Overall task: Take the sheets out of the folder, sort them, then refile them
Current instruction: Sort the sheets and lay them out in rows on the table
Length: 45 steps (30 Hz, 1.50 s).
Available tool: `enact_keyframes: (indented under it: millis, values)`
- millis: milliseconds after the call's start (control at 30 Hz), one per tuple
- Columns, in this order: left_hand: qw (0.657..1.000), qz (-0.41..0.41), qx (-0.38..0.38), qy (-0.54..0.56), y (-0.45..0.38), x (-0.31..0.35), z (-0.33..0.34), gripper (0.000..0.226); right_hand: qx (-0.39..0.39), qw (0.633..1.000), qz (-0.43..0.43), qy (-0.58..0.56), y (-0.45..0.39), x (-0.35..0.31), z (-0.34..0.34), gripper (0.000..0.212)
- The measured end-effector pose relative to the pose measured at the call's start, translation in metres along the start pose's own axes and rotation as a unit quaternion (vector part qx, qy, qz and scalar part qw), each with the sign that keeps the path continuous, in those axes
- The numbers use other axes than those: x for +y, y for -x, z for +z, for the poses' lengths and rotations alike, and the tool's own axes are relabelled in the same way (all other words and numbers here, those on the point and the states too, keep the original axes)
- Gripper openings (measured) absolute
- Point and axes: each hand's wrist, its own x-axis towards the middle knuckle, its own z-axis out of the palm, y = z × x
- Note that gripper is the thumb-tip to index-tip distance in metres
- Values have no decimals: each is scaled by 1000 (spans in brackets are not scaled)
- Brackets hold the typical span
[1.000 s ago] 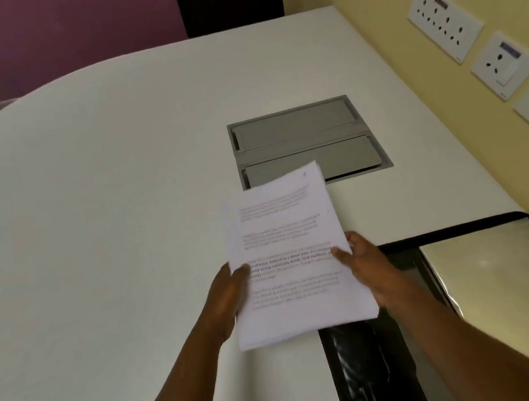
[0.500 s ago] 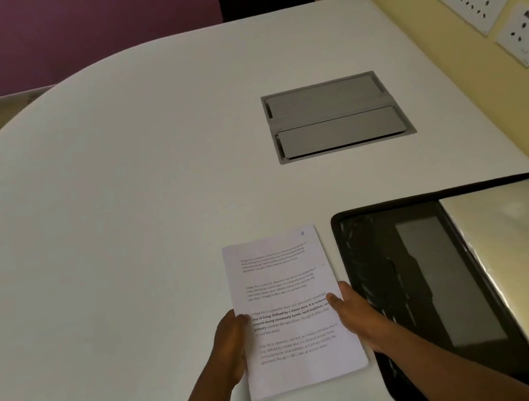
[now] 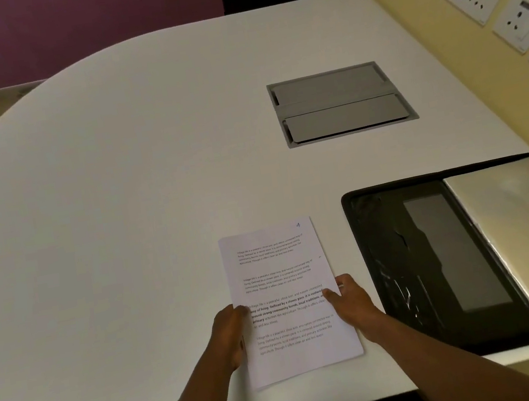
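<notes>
Flat printed sheets (image 3: 289, 300) — both hands.

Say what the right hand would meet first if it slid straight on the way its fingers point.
The right hand already grips the sheets; its fingers point left and away, so it would probably cross them onto bare table.
</notes>
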Motion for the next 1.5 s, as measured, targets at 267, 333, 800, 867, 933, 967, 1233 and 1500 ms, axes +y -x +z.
enact_keyframes:
  millis: [267, 333, 800, 867, 933, 967, 1233, 1500]
  values:
    - [999, -6, 10, 48, -8, 1, 3, 21, 25, 1000, 5, 5, -1, 1, 0, 30]
    - [999, -7, 13, 51, -9, 2, 4, 20, 34, 999, 2, -3, -5, 1, -1, 35]
    - [999, 9, 45, -5, -30, 20, 1, 24, 43, 997, -4, -60, -45, -11, -7, 30]
    - [999, 18, 44, -6, -32, 22, 3, 26, 40, 997, 2, -65, -49, -12, -8, 30]
    - [999, 29, 35, -8, -34, 22, 3, 22, 31, 997, 1, -68, -50, -15, -10, 28]
    - [999, 32, 26, -10, -35, 23, 3, 19, 21, 998, -3, -66, -49, -17, -10, 28]
    - [999, 44, -23, -16, -31, 34, 9, 21, -56, 998, -25, 13, -48, -32, -5, 32]
    - [993, 95, 36, -56, -38, 30, 7, 23, 68, 998, -17, 1, -52, -29, -7, 23]
